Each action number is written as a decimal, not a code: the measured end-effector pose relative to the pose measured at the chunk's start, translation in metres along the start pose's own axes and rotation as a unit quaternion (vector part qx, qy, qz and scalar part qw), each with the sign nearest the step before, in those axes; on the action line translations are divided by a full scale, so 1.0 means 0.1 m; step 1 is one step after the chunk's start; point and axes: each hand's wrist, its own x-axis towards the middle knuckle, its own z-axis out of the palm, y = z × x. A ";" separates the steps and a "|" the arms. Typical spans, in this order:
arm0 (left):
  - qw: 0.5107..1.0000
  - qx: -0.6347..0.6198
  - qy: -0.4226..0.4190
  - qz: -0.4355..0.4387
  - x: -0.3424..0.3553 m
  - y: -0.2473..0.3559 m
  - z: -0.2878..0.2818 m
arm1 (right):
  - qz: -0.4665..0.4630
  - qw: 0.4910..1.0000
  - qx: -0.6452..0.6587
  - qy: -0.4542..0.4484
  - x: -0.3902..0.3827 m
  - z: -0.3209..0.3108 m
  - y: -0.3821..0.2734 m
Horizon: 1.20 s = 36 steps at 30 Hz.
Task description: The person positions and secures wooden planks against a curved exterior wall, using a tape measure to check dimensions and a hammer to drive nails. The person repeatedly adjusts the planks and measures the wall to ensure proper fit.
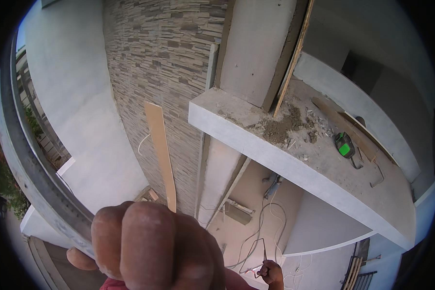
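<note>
My left hand is large in the foreground, fingers closed around a long grey metal channel bar. The bar runs up along the left side of the view, curved by the lens. Lower down and to the right, my right hand is closed on a thin bent metal rod, which sticks up above the fingers. On the ledge at the right lie a green and black tape measure and another bent metal rod.
Crumbled mortar and wooden strips lie on the ledge, beside a plastered column. A tan board stands against the stone-clad wall. Below are a loose cable, a power tool and a block.
</note>
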 end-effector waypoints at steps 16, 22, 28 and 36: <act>0.696 0.664 0.274 -0.012 1.80 0.70 -2.59 | -0.177 0.868 -0.453 0.095 -0.04 -0.45 0.35; 0.689 0.683 0.236 -0.058 2.36 0.76 -2.93 | -0.278 0.670 -0.686 0.055 0.60 -1.19 0.91; 0.708 0.665 0.235 -0.051 2.68 0.65 -3.09 | -0.247 0.711 -0.652 0.084 0.63 -1.41 1.20; 0.759 0.607 0.231 -0.056 2.86 0.45 -3.20 | -0.275 0.663 -0.690 0.094 -0.07 -1.05 0.97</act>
